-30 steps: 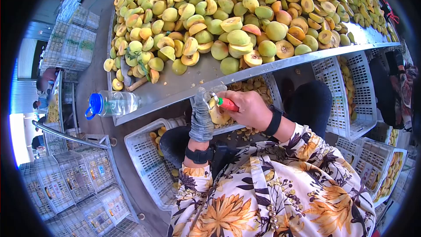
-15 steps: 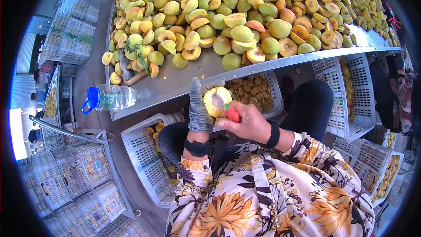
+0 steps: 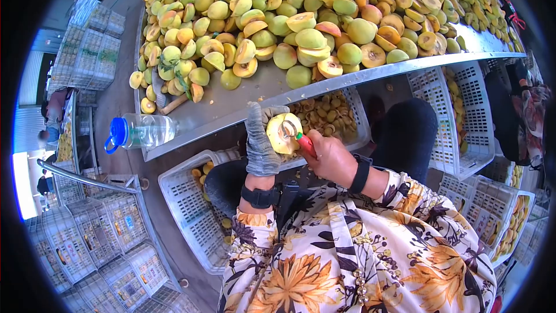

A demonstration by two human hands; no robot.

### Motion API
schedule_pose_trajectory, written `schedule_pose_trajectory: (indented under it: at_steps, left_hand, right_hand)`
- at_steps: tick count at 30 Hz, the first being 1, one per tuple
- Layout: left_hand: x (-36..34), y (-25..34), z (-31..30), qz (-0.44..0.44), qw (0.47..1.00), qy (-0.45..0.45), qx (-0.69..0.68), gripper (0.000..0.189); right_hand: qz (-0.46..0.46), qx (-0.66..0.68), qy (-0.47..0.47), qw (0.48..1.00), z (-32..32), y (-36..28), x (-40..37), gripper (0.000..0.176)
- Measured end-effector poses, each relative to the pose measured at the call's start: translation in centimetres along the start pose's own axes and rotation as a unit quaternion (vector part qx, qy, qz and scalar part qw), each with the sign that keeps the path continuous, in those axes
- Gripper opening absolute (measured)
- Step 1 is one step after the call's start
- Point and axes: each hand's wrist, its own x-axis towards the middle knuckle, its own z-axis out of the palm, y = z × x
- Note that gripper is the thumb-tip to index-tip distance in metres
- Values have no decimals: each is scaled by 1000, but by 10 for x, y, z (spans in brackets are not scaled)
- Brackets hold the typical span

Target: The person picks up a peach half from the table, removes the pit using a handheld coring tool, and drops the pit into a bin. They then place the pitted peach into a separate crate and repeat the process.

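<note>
A grey glove covers my left hand (image 3: 262,142), whose fingers hold a halved yellow fruit (image 3: 284,134) with its cut face toward me. My bare right hand (image 3: 331,159) is closed round the red handle of a small tool (image 3: 306,144). The tool's curved metal end lies against the middle of the cut face. Both hands are just in front of the metal table's edge (image 3: 231,120), above my lap. Below the edge and behind the hands, a crate (image 3: 360,117) holds cut fruit pieces.
Halved fruit (image 3: 278,23) is heaped on the table. A blue-capped water bottle (image 3: 142,131) lies at its left corner. White crates stand at my left (image 3: 191,214) and right (image 3: 454,122). Stacked crates (image 3: 98,237) fill the lower left. People are at the far left.
The tool has tilted, showing more of its red handle and its curved end on the fruit. My right hand has turned slightly. The whole view has shifted a little.
</note>
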Motion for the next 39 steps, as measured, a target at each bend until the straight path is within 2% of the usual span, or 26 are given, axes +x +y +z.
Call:
schedule_pose_trajectory:
  at_steps: [9, 11, 13, 14, 16, 18, 20, 21, 24, 25, 26, 27, 29, 30, 32, 33, 35, 37, 39]
  left_hand:
    - [4, -11, 3, 59, 997, 6, 49, 65]
    - [7, -14, -4, 64, 996, -1, 55, 65]
    - [11, -11, -8, -17, 998, -18, 51, 67]
    - [11, -5, -7, -19, 998, -15, 50, 67]
    - [12, 9, -4, -150, 982, -95, 63, 70]
    - [25, 4, -13, -152, 977, -117, 98, 72]
    - [30, 9, -13, -252, 946, -154, 130, 73]
    - [29, 12, -13, -251, 947, -152, 131, 73]
    - [23, 21, -8, -187, 966, -152, 91, 74]
    - [19, 17, -8, -139, 981, -138, -1, 67]
    - [14, 13, -5, -139, 980, -139, 1, 67]
    - [8, 8, -2, -88, 990, -108, -18, 55]
    - [-2, -4, 1, -16, 998, -35, -51, 31]
    - [-1, -10, 2, -16, 998, -31, -52, 31]
    - [5, -19, 3, 47, 996, 13, -80, 27]
    - [8, -23, 2, 49, 994, 31, -94, 25]
    - [6, -22, 11, 52, 993, 58, -93, 24]
    - [6, -24, 15, 54, 991, 85, -91, 23]
    - [11, -26, 15, 117, 986, 110, -35, 26]
  right_hand:
    - [36, 4, 13, 999, -3, -4, -6, 15]
    - [3, 17, 9, 1000, 1, 3, -7, 18]
    - [-8, 6, -14, 1000, 0, 7, -6, 18]
    - [-20, -3, -37, 999, -1, 9, -6, 18]
    - [-31, -11, -63, 997, -2, 13, -6, 18]
    - [-44, -20, -87, 995, 1, 16, -5, 19]
    - [-47, -1, -83, 995, 8, 20, -4, 18]
    - [-49, 0, -84, 995, 9, 22, -4, 18]
    - [-48, 44, -64, 996, 5, 16, 1, 15]
    - [37, 107, -75, 991, -2, 4, 3, 14]
    - [122, 168, -83, 975, -7, -3, 4, 13]
    - [122, 171, -81, 974, -6, -2, 5, 13]
    - [32, 134, -57, 989, 1, 3, 2, 14]
    - [32, 135, -60, 989, 6, 7, 2, 14]
    - [-10, 76, -8, 997, 14, 12, 3, 14]
    - [-9, 76, -9, 997, 15, 14, 1, 14]
    - [0, -5, -14, 1000, 9, 11, 2, 14]
    - [-6, 1, -13, 1000, 5, 12, 5, 14]
    - [-13, 7, -13, 1000, 4, 9, 7, 15]
